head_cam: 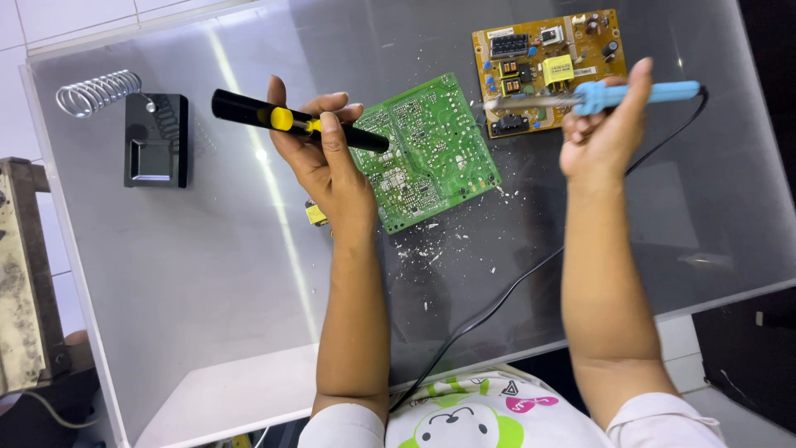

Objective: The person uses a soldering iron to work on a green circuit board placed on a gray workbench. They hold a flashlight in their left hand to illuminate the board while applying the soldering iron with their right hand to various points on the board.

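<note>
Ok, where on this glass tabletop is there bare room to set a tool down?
The widest bare patch lies between the black stand and the left hand, running down to the near edge of the table. Another is at the far right, past the black cord. It is crowded around the green board and orange board, with white scraps below.

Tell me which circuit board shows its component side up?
The brown circuit board near the right hand; the green circuit board shows only solder joints.
</note>
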